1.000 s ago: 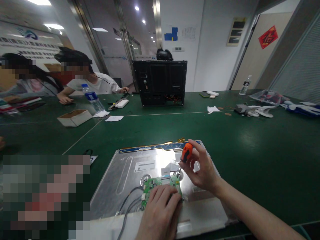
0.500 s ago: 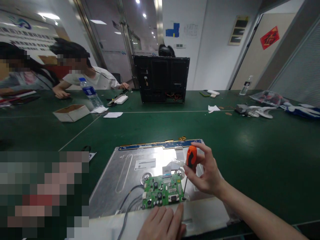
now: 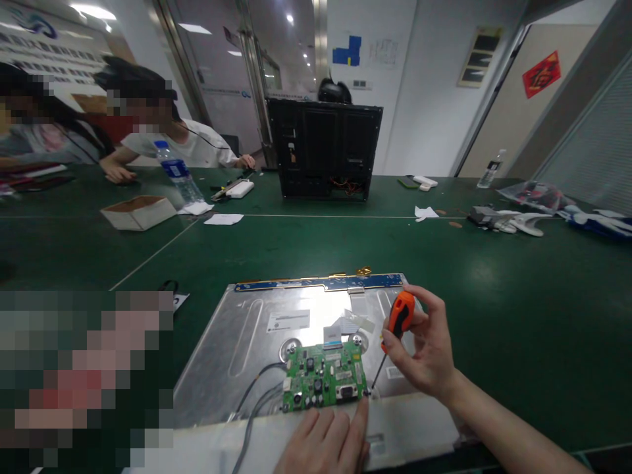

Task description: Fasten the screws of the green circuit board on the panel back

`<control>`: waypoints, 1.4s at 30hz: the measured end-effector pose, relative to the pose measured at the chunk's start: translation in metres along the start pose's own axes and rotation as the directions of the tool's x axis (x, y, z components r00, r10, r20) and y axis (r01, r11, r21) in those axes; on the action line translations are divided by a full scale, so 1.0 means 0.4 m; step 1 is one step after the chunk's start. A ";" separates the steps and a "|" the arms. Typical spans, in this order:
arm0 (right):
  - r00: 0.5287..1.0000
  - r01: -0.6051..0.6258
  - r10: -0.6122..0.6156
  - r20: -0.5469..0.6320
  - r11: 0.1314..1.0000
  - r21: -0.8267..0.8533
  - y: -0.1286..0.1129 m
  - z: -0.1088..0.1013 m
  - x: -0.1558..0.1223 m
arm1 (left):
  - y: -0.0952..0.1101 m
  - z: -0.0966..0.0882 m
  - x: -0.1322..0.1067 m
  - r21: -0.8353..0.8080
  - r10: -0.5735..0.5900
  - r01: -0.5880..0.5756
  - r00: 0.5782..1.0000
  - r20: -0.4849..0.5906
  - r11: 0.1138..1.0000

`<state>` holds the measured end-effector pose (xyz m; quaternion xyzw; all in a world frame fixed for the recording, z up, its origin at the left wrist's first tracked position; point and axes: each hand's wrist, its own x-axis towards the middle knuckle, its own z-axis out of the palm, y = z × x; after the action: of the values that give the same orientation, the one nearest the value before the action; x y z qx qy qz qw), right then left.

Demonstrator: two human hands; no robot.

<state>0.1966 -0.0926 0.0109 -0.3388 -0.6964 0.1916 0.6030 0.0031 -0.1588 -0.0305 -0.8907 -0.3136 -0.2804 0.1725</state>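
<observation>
A silver metal display panel (image 3: 247, 342) lies back-up on the green table in front of me. A small green circuit board (image 3: 324, 376) sits on its near half, with grey cables (image 3: 257, 398) leaving its left side. My right hand (image 3: 427, 345) is closed on an orange-handled screwdriver (image 3: 399, 315); its tip touches the board's lower right corner. My left hand (image 3: 326, 441) lies flat on the panel's near edge just below the board, fingers stretched out, one fingertip by the board's right corner.
A black monitor housing (image 3: 323, 148) stands upright across the table. At the far left two people sit beside a water bottle (image 3: 175, 174) and a cardboard box (image 3: 138, 212). White parts (image 3: 513, 220) and another bottle (image 3: 491, 170) lie at the far right.
My left hand slid off the circuit board down to the panel's near edge, uncovering the board. My right hand moved the screwdriver from the board's upper right corner to its lower right corner.
</observation>
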 end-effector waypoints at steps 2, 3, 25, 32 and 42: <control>1.000 0.012 -0.012 -0.002 1.000 0.001 -0.001 0.002 -0.002 | 0.000 0.002 -0.002 -0.005 0.002 -0.002 1.000 0.004 1.000; 1.000 0.019 -0.019 0.003 1.000 -0.001 -0.002 0.003 -0.002 | 0.000 0.003 -0.003 -0.008 0.003 -0.003 1.000 0.004 1.000; 0.998 0.045 -0.045 0.043 0.999 0.014 -0.003 -0.002 -0.009 | 0.017 -0.010 -0.012 -0.067 -0.060 0.067 0.992 0.111 0.995; 0.998 0.059 -0.059 0.032 0.998 0.003 -0.017 -0.002 -0.005 | 0.020 -0.013 -0.009 -0.081 -0.076 0.087 0.988 0.134 0.993; 0.997 0.075 -0.074 0.031 0.997 -0.003 -0.009 -0.001 0.003 | 0.023 -0.015 -0.011 -0.093 -0.097 0.112 0.982 0.161 0.989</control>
<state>0.1961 -0.0944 0.0143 -0.3108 -0.7183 0.1728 0.5980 0.0042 -0.1705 -0.0297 -0.8998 -0.3579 -0.2341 0.0870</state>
